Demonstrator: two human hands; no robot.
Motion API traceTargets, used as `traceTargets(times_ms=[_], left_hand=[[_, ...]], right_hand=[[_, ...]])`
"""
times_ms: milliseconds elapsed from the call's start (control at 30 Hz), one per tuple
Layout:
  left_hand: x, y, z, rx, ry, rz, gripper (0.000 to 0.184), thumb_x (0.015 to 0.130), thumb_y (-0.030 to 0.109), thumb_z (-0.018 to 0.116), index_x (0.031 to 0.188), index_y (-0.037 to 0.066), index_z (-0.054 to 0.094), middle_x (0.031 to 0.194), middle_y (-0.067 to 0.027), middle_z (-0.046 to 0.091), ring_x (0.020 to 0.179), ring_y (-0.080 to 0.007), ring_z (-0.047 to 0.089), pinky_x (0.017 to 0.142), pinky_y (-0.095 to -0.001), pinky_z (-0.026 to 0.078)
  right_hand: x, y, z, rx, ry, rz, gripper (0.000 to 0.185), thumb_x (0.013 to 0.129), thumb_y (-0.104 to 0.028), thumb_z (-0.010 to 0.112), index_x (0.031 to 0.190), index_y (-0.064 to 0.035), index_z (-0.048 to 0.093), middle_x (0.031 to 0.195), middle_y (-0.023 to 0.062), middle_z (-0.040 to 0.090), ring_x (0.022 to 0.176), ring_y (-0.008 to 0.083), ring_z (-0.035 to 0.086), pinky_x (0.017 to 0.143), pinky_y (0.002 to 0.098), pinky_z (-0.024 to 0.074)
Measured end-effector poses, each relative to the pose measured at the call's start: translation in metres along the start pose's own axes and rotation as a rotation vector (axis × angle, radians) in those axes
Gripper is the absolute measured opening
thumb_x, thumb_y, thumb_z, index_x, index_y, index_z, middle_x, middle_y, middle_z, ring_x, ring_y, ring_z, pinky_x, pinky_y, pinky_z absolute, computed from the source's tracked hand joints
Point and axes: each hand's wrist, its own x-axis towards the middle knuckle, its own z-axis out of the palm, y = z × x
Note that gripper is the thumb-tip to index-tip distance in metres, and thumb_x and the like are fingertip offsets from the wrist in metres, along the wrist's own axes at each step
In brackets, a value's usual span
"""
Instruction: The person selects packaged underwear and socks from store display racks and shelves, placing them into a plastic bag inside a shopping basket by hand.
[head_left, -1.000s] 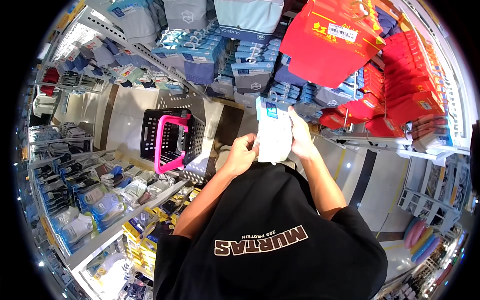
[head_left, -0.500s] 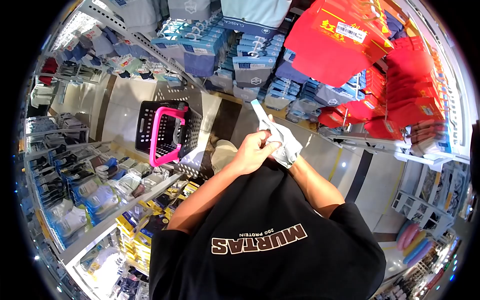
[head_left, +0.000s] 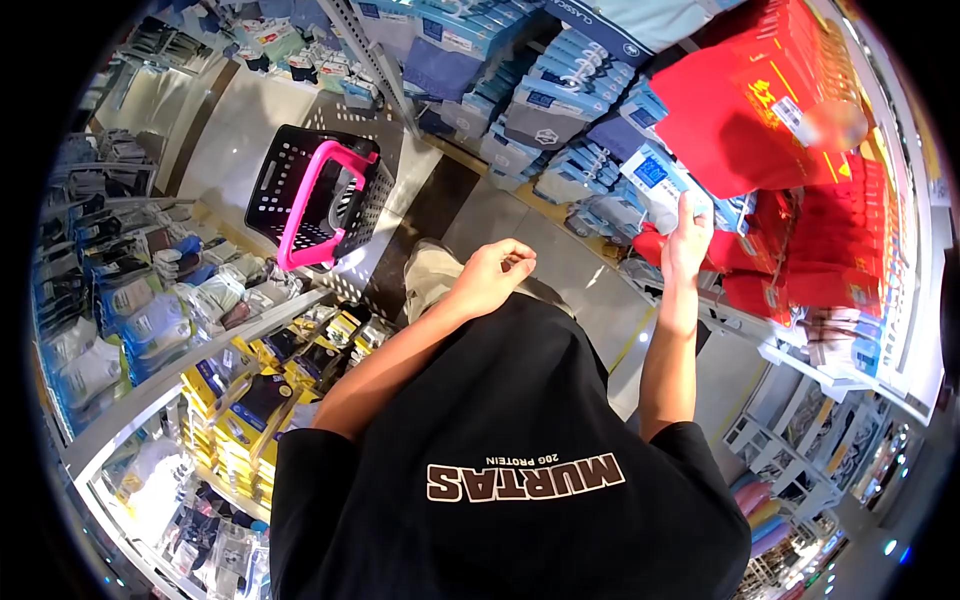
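My right hand (head_left: 686, 245) is raised to the right, its fingers closed around a pale garment pack (head_left: 664, 190) with a blue-and-white header card. The pack is held in front of the hanging blue-carded packs and just below a large red garment pack (head_left: 745, 110); the fingers partly cover its lower part. In front of my chest, my left hand (head_left: 493, 277) is curled with thumb and fingertips together, and nothing shows in it. A black shopping basket (head_left: 268, 195) with a pink handle (head_left: 300, 215) stands on the floor to the left.
Blue-carded garment packs (head_left: 545, 115) hang on hooks ahead, and more red packs (head_left: 835, 230) hang at the right. Along the left runs a shelf with a white rail (head_left: 200, 375), holding packaged socks (head_left: 160, 325) and yellow packs (head_left: 240, 415). A tiled floor (head_left: 530, 240) lies between.
My hands have parted. The right hand has carried the pale pack up and right to the hanging packs; the left has let go of it and stays near my chest. The view has shifted.
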Motion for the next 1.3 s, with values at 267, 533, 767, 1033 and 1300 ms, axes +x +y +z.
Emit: traceTargets(times_ms=[267,533,767,1033,1300], left_hand=[[-0.002,-0.02,-0.013,-0.028,0.046,0.001,0.023,0.092,0.018,0.064,0.103,-0.003,0.066,0.089,-0.0077,0.069,0.078,-0.0137,0.063,0.073,-0.0297,0.051],[-0.022,-0.036,-0.06,0.001,0.234,-0.097,0.02,0.092,0.015,0.066,0.104,-0.001,0.066,0.087,-0.0056,0.069,0.075,-0.0094,0.062,0.069,-0.0251,0.05],[-0.02,-0.042,-0.061,0.031,0.216,-0.091,0.02,0.091,0.014,0.066,0.103,-0.002,0.066,0.086,-0.007,0.07,0.076,-0.0114,0.065,0.069,-0.0262,0.051],[-0.011,-0.004,-0.027,0.096,0.063,-0.053,0.022,0.093,0.015,0.065,0.107,-0.002,0.064,0.091,-0.0052,0.068,0.081,-0.0101,0.063,0.073,-0.0251,0.05],[-0.019,-0.025,-0.04,0.056,0.15,-0.053,0.021,0.093,0.015,0.065,0.105,-0.002,0.065,0.09,-0.0063,0.069,0.08,-0.0111,0.063,0.073,-0.0259,0.05]], right_hand=[[0.031,0.041,0.012,-0.367,-0.015,0.073,0.031,0.093,-0.023,0.069,0.116,-0.0025,0.063,0.103,0.0031,0.068,0.088,0.0093,0.059,0.076,0.0251,0.0467],[0.01,0.076,0.006,-0.43,0.169,0.124,0.036,0.093,-0.027,0.068,0.113,0.0006,0.057,0.092,0.0059,0.064,0.078,0.0114,0.062,0.062,0.027,0.0532],[-0.032,0.097,0.031,-0.509,-0.069,0.104,0.026,0.09,-0.021,0.07,0.098,0.0032,0.066,0.087,0.0072,0.068,0.078,0.0119,0.063,0.069,0.0247,0.0506],[0.019,0.081,0.12,-0.482,-0.113,-0.147,0.067,0.082,-0.017,0.077,0.137,-0.0013,0.042,0.13,0.0182,0.052,0.114,0.0226,0.055,0.091,0.0356,0.0514],[0.04,0.111,0.126,-0.481,-0.102,-0.1,0.052,0.076,-0.025,0.084,0.115,0.0007,0.059,0.09,0.0046,0.062,0.081,0.012,0.055,0.07,0.0273,0.0477]])
